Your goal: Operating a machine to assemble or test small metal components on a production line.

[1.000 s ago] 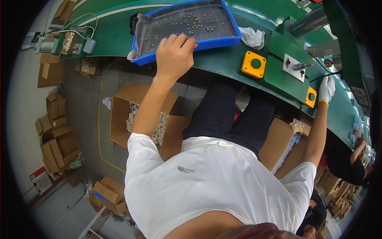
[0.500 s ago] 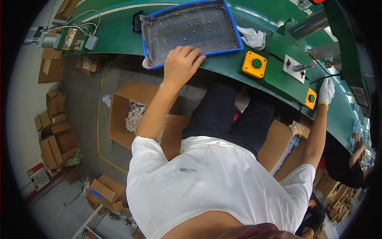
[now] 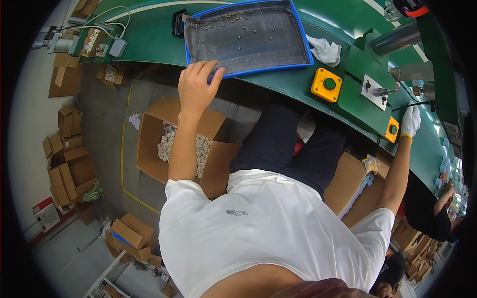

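Note:
My bare left hand (image 3: 198,85) lies over the near left corner of a blue-rimmed tray (image 3: 268,70), fingers bent over the rim and thumb spread to the right. The tray has a dark grey lining with several small brass-coloured metal pieces (image 3: 240,37) scattered on it, mostly toward its far side. My right hand wears a white knitted glove (image 3: 410,122) with a yellow cuff. It is at the right of the green machine, beside a yellow box with a green push button (image 3: 392,129). Its fingers are partly hidden and too small to make out.
A second yellow button box (image 3: 326,85) and a white cloth (image 3: 324,51) are right of the tray. The green press (image 3: 365,94) bears a metal plate with a fixture. A black object (image 3: 179,23) stands left of the tray. Below is an open carton (image 3: 151,136) with small pale pieces.
My left hand has shifted left along the tray's near edge to its corner. The whole view has moved slightly. My right hand stays beside the button box.

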The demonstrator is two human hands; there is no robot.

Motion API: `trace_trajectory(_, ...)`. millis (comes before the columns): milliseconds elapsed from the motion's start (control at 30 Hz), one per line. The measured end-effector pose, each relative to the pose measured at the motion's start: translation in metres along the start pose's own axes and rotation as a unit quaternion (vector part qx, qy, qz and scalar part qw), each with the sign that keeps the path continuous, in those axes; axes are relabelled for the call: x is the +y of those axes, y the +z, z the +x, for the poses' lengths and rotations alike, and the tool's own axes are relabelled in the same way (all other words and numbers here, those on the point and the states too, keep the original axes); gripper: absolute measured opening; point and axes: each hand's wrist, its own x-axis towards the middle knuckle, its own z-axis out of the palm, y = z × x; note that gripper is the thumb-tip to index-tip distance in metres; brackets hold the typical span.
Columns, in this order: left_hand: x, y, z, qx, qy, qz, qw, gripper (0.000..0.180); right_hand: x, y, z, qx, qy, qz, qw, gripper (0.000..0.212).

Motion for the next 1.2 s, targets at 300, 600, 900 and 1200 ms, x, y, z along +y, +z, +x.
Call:
trace_trajectory(300,0.016,0.010,0.044,-0.170,0.011,0.013,0.985,0.058,-0.007,0.001,-0.002,-0.002,-0.009,-0.012,1.000,0.059)
trace_trajectory(600,-0.026,0.038,0.076,-0.198,-0.052,0.061,0.977,0.073,0.000,0.005,0.004,-0.001,-0.011,0.006,1.000,0.060)
trace_trajectory(900,-0.075,0.085,0.110,-0.283,-0.156,0.046,0.945,0.108,0.000,0.005,0.004,-0.010,-0.009,0.024,1.000,0.064)
trace_trajectory(1200,-0.049,0.114,0.107,-0.213,-0.043,0.074,0.973,0.097,-0.007,0.000,-0.003,-0.003,0.025,0.050,0.998,0.064)
